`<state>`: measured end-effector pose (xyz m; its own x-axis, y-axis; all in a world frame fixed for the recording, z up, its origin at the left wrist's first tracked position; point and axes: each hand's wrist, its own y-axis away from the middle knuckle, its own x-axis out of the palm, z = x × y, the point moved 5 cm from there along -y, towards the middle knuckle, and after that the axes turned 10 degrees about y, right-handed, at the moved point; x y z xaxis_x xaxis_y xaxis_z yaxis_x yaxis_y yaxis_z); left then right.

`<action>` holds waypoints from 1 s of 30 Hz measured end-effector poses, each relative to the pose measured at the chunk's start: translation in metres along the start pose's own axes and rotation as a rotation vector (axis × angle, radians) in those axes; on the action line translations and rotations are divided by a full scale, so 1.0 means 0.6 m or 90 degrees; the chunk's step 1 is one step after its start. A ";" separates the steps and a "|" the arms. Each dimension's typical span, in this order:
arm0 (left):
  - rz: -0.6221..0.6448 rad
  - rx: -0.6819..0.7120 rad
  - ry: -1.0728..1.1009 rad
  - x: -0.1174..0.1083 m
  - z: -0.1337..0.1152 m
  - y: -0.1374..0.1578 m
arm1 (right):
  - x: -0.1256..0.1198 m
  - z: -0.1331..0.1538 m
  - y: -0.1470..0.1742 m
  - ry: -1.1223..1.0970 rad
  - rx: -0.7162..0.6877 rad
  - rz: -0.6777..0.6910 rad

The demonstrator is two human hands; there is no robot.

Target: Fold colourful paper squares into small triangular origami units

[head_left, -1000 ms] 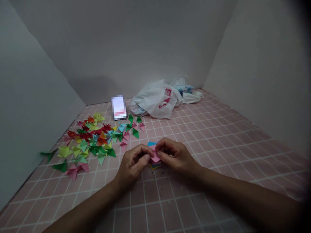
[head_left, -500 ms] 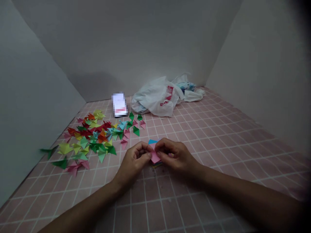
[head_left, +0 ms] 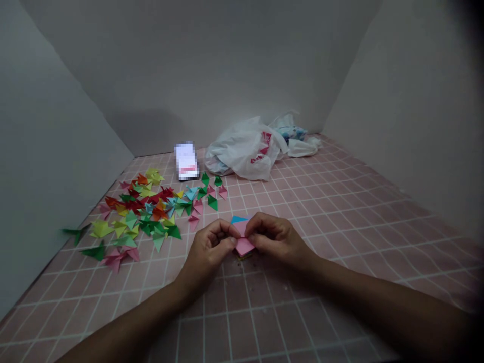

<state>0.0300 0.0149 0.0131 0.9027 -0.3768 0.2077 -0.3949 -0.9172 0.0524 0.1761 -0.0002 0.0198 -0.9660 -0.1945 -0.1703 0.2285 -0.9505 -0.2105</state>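
A small pink folded origami paper [head_left: 245, 246] is pinched between my two hands in the middle of the view. My left hand [head_left: 214, 244] has its thumb and forefinger closed on the paper's left side. On the right side, the fingers of my right hand [head_left: 278, 239] are closed on it too. Beneath and behind it lies a stack of coloured paper, with a blue sheet [head_left: 239, 219] showing at the back. My fingers hide part of the pink piece and most of the stack.
Many folded paper cranes [head_left: 151, 212] in several colours are spread to the left. A lit phone [head_left: 186, 161], its screen blurred, stands near the back wall. White plastic bags [head_left: 242, 148] lie beside it. Walls border the pink checked surface [head_left: 340, 212].
My right hand has shifted slightly to the right, and more of the pink paper's front shows between my hands. The cranes, phone and bags stay put.
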 end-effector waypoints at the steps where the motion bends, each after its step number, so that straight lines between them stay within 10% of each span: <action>1: -0.001 0.002 -0.003 0.000 0.000 0.000 | 0.000 0.001 0.000 0.000 -0.003 0.002; 30: -0.037 -0.022 0.015 0.002 0.000 0.001 | -0.002 0.023 0.001 0.235 -0.178 0.038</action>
<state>0.0309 0.0140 0.0131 0.9199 -0.3201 0.2265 -0.3485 -0.9322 0.0982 0.1757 -0.0038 0.0329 -0.8544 -0.0994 -0.5100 0.3548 -0.8286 -0.4330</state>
